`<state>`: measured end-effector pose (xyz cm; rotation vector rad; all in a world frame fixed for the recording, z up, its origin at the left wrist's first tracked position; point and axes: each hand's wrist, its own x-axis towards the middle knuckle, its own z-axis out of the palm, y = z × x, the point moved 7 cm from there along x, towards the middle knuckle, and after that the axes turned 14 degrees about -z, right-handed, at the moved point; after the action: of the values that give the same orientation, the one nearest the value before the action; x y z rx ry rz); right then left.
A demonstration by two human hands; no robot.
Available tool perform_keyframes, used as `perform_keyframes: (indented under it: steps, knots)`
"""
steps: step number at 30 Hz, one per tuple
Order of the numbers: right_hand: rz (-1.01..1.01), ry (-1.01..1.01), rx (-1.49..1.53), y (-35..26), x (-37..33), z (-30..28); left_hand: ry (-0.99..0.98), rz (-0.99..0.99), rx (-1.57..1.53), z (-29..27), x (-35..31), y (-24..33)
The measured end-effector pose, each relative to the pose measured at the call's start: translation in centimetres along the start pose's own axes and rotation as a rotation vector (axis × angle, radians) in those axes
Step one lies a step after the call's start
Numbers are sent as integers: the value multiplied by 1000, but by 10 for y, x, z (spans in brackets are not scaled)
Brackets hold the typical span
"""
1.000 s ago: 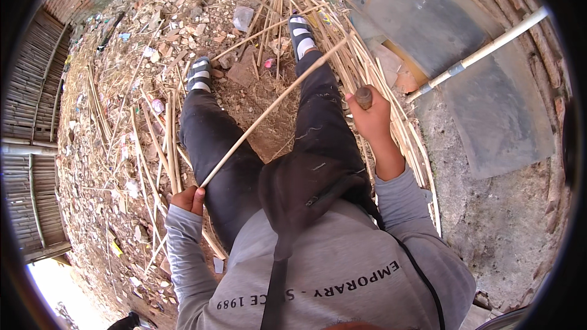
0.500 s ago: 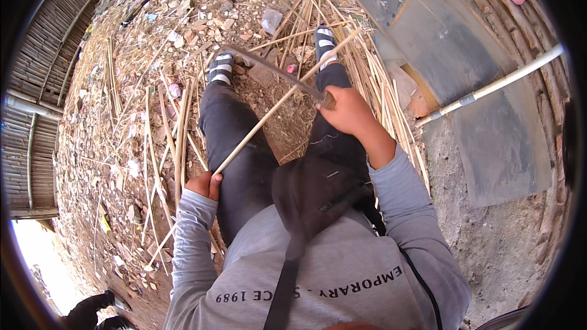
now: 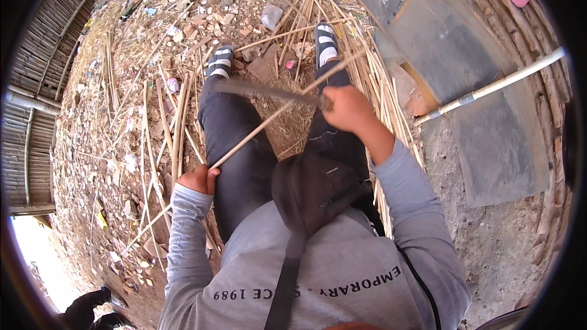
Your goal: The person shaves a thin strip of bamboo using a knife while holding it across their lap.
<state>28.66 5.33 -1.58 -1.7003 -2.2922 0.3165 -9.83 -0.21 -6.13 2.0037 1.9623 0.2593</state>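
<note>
**Q:** Containers first. What do I enter?

**A:** 1 black waist bag (image 3: 309, 192), on the lap, its strap (image 3: 282, 290) running near over the grey shirt (image 3: 251, 263); contents hidden from me. 1 translucent plastic item (image 3: 271, 17), far, on the rubble ground (image 3: 195, 6); too small on my feed to tell bag from cup, or what it holds.

**Q:** Grip, left side?

**A:** 1 left hand (image 3: 199, 179), beside the left leg (image 3: 223, 116): fingers curled tight, thumb on top, gripping the near end of 1 pale stick (image 3: 252, 136). Stick slants far and right, over the left leg, to a heap of split strips (image 3: 391, 116) on the right.

**Q:** Grip, right side?

**A:** 1 right hand (image 3: 350, 110), by the right leg (image 3: 312, 137): fist wrapped round the handle end of 1 long dark knife (image 3: 260, 90), blurred, pointing left. It crosses the stick just left of the fist; I cannot tell whether the 2 touch.

**Q:** Surroundings?

**A:** Loose strips (image 3: 179, 128) left of the left leg; 1 pale pole (image 3: 507, 79) at far right, across grey panels (image 3: 498, 146).
</note>
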Motion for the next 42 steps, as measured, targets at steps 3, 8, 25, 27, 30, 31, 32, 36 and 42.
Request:
perform_keyframes:
  steps: [3, 8, 25, 27, 30, 31, 32, 36, 42]
  knots:
    - [259, 255, 186, 77, 2, -15, 31, 33, -24, 0, 5, 3]
    - [206, 230, 194, 41, -4, -13, 47, 34, -42, 2, 2, 2]
    - [205, 110, 80, 43, -40, 4, -56, 22, 79, -14, 10, 9]
    - [177, 153, 122, 41, -38, -4, -65, 34, 83, -8, 12, 7]
    - [169, 140, 182, 51, -27, -14, 36, 117, -30, -4, 10, 2]
    - [220, 179, 208, 69, -27, -13, -1, 84, -15, -2, 11, 2]
    - [261, 224, 226, 83, -27, -13, -25, 49, -6, -5, 13, 6]
    - [277, 171, 201, 63, -24, 2, -55, 38, -4, -5, 10, 11]
    - [-3, -18, 194, -21, -11, 23, -78, 15, 0, -4, 8, 5]
